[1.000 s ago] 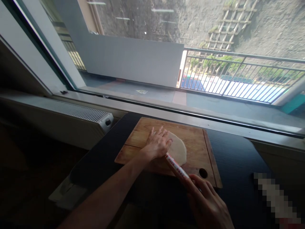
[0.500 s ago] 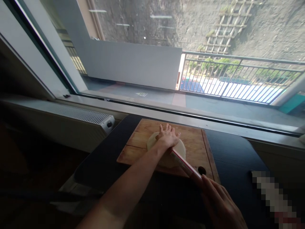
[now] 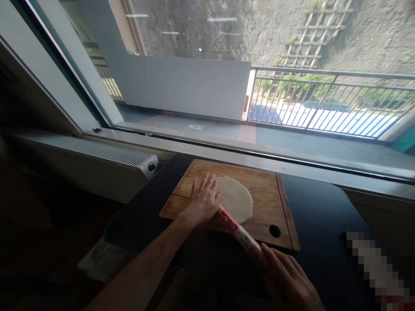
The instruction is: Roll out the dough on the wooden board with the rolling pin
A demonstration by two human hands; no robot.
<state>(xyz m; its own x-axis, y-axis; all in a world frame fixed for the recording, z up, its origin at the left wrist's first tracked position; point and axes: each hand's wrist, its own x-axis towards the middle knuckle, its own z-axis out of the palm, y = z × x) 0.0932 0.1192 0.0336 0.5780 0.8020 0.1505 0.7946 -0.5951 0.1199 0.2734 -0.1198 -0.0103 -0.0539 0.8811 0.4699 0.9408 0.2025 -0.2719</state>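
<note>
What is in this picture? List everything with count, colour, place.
White-framed glass window: one, white, back.
Rough slope: one, grey, outside, top.
Barred metal railing: two stretches, grey, outside.
Slatted metal radiator: one, white, left.
Rounded table: one, black, centre.
Rectangular wooden board: one, brown, on table.
Thin round dough sheet: one, cream, on board.
Printed cylindrical rod: one, red-and-white, over the board.
Left grip: one, bare, over dough's left edge.
Right grip: one, bare, around rod's near end.

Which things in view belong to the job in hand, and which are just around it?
In the job:
Flat pale dough
Wooden board, beneath it
Printed rod, held in the right hand
Black table, under the board

Just around:
Radiator, to the left
Railing, outdoors
Pixelated item, unidentifiable
</note>
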